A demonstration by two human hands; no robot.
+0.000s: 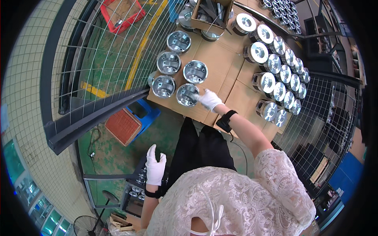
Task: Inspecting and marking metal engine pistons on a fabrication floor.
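Note:
My right hand, in a white glove, reaches over the cardboard-covered table. Its fingers stretch out, slightly blurred, over the right rim of a metal piston; whether they touch it cannot be told. This piston stands hollow side up, like its neighbours: one piston behind it, another to its left, and two more farther back. Well below the table edge, my left hand, also gloved, hangs with thumb and fingers apart and nothing in it.
Several pistons with shiny crowns stand in rows along the table's right side. A cardboard box of dark tools sits at the back. Wire mesh borders the left side. A blue stool with a reddish-brown woven top stands below.

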